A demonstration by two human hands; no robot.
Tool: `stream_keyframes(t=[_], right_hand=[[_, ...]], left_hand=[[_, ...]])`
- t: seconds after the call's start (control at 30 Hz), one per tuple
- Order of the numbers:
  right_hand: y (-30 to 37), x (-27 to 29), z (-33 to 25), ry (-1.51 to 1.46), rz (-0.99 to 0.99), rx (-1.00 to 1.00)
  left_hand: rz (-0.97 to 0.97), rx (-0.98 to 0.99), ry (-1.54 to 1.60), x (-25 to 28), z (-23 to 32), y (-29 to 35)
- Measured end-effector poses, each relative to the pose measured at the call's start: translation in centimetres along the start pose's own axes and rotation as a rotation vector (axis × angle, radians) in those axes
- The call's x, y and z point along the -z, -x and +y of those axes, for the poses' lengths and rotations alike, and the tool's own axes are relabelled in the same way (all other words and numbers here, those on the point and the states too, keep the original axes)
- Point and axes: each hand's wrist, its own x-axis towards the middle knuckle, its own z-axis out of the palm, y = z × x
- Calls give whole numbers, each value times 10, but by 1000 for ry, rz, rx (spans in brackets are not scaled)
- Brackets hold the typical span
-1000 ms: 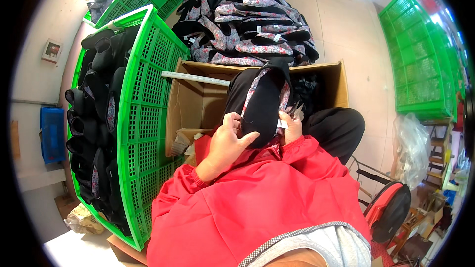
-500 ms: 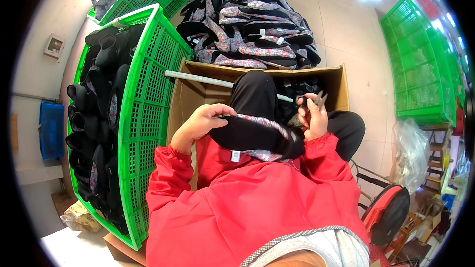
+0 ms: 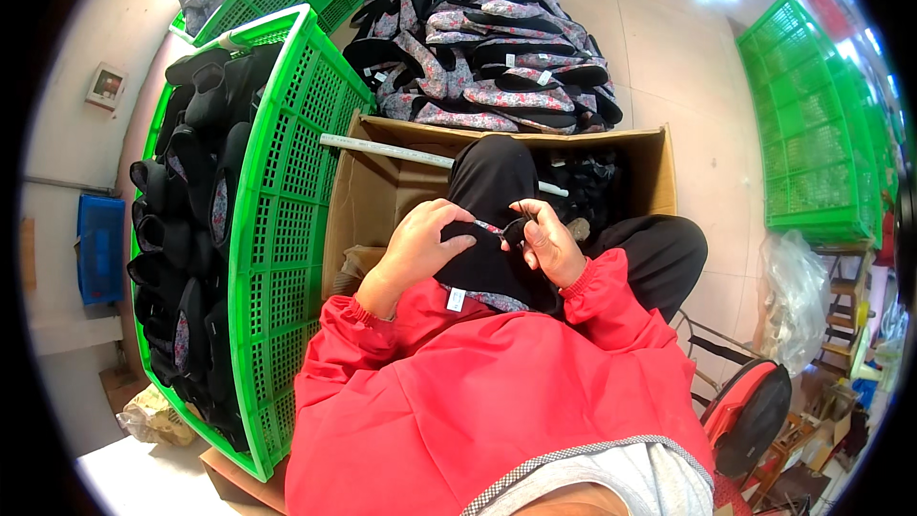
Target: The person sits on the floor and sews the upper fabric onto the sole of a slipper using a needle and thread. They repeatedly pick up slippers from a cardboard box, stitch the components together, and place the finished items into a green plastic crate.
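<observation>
Our right hand (image 3: 548, 241) has come inward since half a second ago, from well apart to just beside our left hand (image 3: 427, 247), and the slipper (image 3: 485, 266) has shifted with it. Our left thumb and forefinger stand in a narrow pinch on the slipper's upper edge. Our right fingers curl nearly closed around a small dark piece (image 3: 514, 231), too indistinct for us to name. Between the two hands a thin floral strip (image 3: 488, 226) runs taut-looking. We have the slipper over our lap, its sole matte black and smoothly rounded, with a flat white tag (image 3: 456, 299) at the near edge. Beyond our knees stands an open cardboard box (image 3: 659, 167), plain brown; behind it rises a heap of floral, soft-looking slippers (image 3: 487, 48). On our left, a green lattice plastic crate (image 3: 277, 229) holds black ones.
</observation>
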Motion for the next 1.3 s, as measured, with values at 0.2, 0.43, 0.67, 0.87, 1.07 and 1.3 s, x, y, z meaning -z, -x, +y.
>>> stream_keyframes(t=[0.2,0.43,0.67,0.87,1.07,1.3], right_hand=[[-2,-3,-4,65,15,-52],[-3,-6,1,157,23,-35],[-4,-10,1,364,36,29],[0,-8,14,290,63,89],[4,-15,25,229,26,87],[6,-16,18,293,45,81]], left_hand=[[125,-44,-135,-13,0,-10],[316,-7,-89,-26,-9,-19],[331,100,82,-28,-9,-18],[169,4,-92,-14,1,-13],[21,88,-165,-11,6,-11],[117,23,-98,-23,3,-16]])
